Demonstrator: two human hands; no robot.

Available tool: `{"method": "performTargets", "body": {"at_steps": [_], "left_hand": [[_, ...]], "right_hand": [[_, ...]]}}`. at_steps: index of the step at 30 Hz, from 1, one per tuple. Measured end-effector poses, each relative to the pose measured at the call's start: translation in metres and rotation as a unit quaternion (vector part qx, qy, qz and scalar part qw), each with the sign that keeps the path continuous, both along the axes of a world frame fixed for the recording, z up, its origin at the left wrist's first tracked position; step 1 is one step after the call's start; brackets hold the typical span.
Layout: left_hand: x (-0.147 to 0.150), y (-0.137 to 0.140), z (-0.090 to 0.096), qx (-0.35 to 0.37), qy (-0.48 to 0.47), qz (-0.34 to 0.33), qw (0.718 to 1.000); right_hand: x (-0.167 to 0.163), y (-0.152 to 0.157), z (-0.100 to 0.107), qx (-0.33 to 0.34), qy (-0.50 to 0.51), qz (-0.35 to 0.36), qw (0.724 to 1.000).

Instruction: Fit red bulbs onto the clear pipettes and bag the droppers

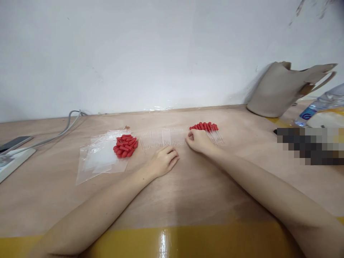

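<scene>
My left hand [165,161] rests on the table just in front of a row of clear thin tubes [156,139], fingers loosely curled and slightly apart, with nothing visible in them. My right hand [198,141] is closed in a pinch at the right end of that row; what its fingertips hold is hidden. Right behind and beside it lies a row of droppers [213,132], clear tubes with red rubber bulbs on their far ends. Left of the bare tubes, a pile of loose red rubber bulbs [125,146] sits on clear plastic bags [100,157].
A grey cable [64,130] runs along the left side, near a phone [16,143] and a white-edged board [20,161]. At the right stand a grey bag [276,89] and a water bottle [319,104]. A white wall [161,53] borders the table's back.
</scene>
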State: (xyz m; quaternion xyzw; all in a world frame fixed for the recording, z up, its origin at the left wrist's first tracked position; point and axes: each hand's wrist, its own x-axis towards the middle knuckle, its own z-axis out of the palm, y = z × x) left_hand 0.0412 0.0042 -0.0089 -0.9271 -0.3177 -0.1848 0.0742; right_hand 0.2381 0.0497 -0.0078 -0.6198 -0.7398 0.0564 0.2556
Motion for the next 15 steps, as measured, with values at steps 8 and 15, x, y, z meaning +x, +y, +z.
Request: {"method": "performTargets", "body": {"at_steps": [8,15], "left_hand": [[-0.026,-0.007,0.037,-0.06,0.187,0.398,0.896],[-0.035,0.011,0.025,-0.102,0.167,0.414,0.889]], "right_hand": [[-0.027,0.008,0.01,-0.044,-0.004,-0.052,0.998],[-0.017,-0.023,0.008,0.005,-0.02,-0.006,1.0]]}}
